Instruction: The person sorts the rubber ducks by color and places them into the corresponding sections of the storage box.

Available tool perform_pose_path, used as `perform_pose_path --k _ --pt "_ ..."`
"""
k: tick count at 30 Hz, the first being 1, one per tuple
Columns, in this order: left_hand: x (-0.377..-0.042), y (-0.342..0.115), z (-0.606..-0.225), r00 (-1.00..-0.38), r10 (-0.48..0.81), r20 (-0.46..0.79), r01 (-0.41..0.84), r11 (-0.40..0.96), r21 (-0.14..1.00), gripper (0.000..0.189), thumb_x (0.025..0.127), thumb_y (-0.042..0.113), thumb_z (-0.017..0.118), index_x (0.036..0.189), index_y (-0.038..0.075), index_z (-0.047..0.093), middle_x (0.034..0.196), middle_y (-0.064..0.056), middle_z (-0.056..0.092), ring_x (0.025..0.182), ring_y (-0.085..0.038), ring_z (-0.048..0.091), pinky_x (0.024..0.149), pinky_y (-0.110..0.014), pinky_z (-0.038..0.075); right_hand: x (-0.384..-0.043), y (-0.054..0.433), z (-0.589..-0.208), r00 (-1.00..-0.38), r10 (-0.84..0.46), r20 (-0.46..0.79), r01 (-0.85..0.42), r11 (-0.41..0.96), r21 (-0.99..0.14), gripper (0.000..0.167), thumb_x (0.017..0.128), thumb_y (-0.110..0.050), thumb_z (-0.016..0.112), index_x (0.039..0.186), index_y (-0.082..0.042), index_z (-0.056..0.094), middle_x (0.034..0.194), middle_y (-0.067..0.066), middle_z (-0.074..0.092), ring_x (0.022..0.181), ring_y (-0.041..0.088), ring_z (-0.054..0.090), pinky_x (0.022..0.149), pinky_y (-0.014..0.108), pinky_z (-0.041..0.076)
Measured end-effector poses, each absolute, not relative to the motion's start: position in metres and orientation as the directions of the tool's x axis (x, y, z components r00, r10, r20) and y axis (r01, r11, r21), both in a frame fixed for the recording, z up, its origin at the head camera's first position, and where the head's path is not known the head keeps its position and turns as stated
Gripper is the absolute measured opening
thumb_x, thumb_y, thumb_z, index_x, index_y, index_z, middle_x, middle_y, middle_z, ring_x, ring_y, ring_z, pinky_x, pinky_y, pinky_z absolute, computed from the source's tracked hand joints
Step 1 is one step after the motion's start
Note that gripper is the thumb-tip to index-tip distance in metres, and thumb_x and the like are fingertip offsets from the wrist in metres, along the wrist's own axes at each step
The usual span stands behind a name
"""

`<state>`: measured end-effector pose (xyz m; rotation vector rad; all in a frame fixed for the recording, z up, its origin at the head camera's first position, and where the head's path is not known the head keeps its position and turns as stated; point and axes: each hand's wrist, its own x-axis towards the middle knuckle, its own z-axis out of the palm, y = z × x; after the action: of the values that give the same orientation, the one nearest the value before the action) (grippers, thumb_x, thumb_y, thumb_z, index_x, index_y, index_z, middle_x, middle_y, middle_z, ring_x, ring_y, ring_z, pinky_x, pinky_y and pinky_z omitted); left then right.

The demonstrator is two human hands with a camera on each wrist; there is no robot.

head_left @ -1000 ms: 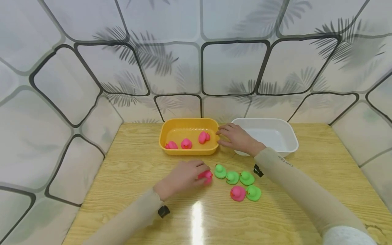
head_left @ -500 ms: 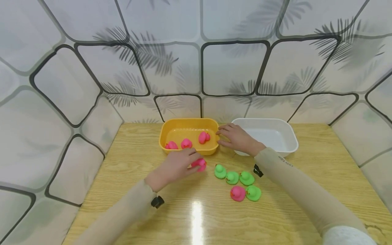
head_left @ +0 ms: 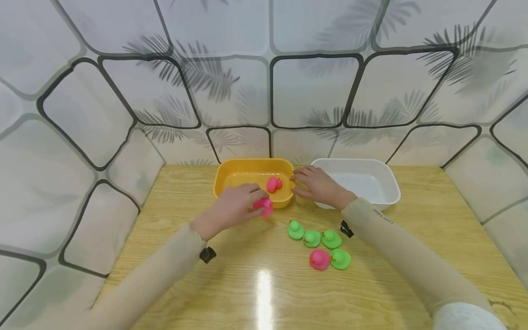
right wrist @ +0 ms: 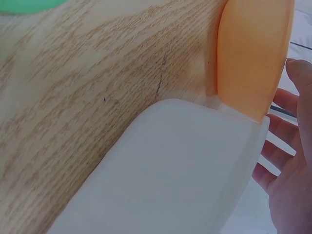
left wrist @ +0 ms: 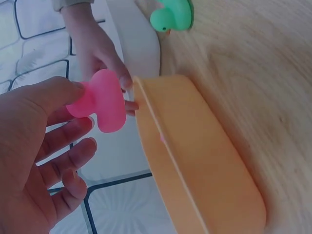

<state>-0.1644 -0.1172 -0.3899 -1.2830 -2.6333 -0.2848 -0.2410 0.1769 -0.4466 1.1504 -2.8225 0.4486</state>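
Observation:
A pink rubber duck (left wrist: 108,100) is pinched between the thumb and fingers of my left hand (head_left: 232,204), above the near rim of the yellow tub (head_left: 220,170). The other fingers of that hand hang loosely bent in the left wrist view. Inside the tub another pink duck (head_left: 274,184) shows; my left hand hides the tub's left front part. My right hand (head_left: 319,184) lies with relaxed fingers at the tub's right rim, its fingertips at or touching the edge. Under its wrist is the left rim of the white tub (head_left: 359,161).
On the wooden table, in front of the tubs, several green ducks (head_left: 312,239) stand grouped with a pink duck (head_left: 319,259). A patterned wall (head_left: 315,91) rises behind the tubs. No duck shows in the visible part of the white tub.
My left hand has carried the pink duck from the table, beside the green ducks, up and away to the yellow tub's front rim. My right hand has stayed in place.

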Motion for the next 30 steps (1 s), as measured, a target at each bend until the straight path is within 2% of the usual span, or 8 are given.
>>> perform_pose_path --k 3,9,21,30 --pt "-0.173 -0.119 -0.386 -0.606 0.748 0.271 0.79 0.605 0.099 0.024 0.093 0.028 0.081 0.109 0.011 0.074 0.097 -0.001 0.07 0.082 -0.018 0.066 0.068 -0.03 0.057 -0.242 0.177 -0.448 -0.718 -0.676 0.166 -0.695 0.68 -0.235 0.04 0.101 -0.032 0.069 0.129 -0.005 0.068 0.14 0.018 0.062 0.13 0.04 0.053 0.108 0.058 0.043" --pt "-0.191 -0.121 -0.377 -0.65 0.717 0.251 0.755 0.646 0.111 0.026 0.094 0.028 0.08 0.113 0.011 0.075 0.102 -0.003 0.071 0.086 -0.021 0.068 0.068 -0.036 0.058 -0.243 0.176 -0.447 -0.723 -0.674 0.155 -0.689 0.685 -0.236 0.04 0.102 -0.032 0.068 0.13 -0.004 0.068 0.141 0.019 0.061 0.132 0.04 0.053 0.109 0.059 0.042" --pt "-0.216 -0.126 -0.369 -0.697 0.694 0.183 0.717 0.684 0.138 0.022 0.095 0.026 0.078 0.111 0.012 0.074 0.099 -0.001 0.069 0.081 -0.018 0.066 0.068 -0.033 0.056 -0.239 0.175 -0.445 -0.729 -0.667 0.154 -0.682 0.692 -0.237 0.039 0.101 -0.03 0.069 0.129 -0.003 0.068 0.14 0.021 0.061 0.132 0.041 0.053 0.112 0.059 0.041" --pt "-0.235 -0.127 -0.366 -0.731 0.664 0.155 0.681 0.723 0.115 0.023 0.095 0.028 0.078 0.112 0.012 0.074 0.101 -0.002 0.069 0.087 -0.021 0.067 0.071 -0.037 0.058 -0.238 0.175 -0.444 -0.732 -0.665 0.146 -0.678 0.695 -0.238 0.038 0.101 -0.03 0.069 0.129 -0.004 0.068 0.14 0.021 0.061 0.132 0.041 0.053 0.112 0.059 0.041"
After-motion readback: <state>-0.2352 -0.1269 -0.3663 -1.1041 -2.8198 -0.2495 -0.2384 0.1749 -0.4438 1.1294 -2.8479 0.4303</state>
